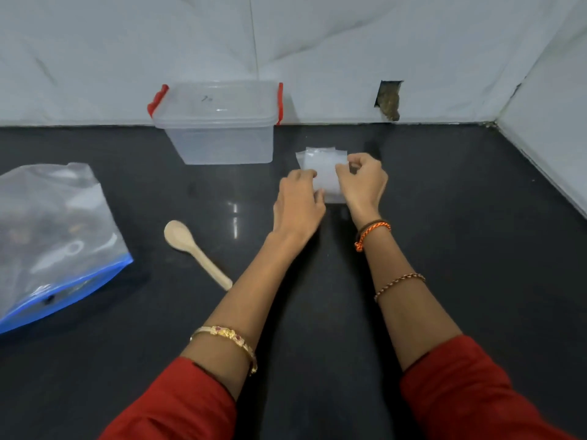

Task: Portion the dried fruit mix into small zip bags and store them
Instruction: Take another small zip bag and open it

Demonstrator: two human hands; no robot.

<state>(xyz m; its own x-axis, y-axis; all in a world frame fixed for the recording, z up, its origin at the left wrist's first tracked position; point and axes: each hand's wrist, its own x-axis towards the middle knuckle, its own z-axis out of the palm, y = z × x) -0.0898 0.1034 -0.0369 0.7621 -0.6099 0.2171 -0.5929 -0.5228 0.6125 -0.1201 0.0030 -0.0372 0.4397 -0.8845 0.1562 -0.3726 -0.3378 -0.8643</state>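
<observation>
A small stack of clear zip bags (pixel 321 169) lies on the black counter (pixel 444 249), right of centre. My right hand (pixel 365 182) pinches the right edge of the top bag between thumb and fingers. My left hand (pixel 298 201) touches the stack's left edge with its fingertips; how they lie on it is hidden. A big zip bag with a blue seal (pixel 54 246), holding dark dried fruit, lies at the left. A wooden spoon (pixel 193 249) rests on the counter between that bag and my left arm.
A lidded clear plastic box with red clips (pixel 219 122) stands at the back against the white tiled wall. A hole in the wall (pixel 389 100) shows at the back right. The wall turns a corner at the far right.
</observation>
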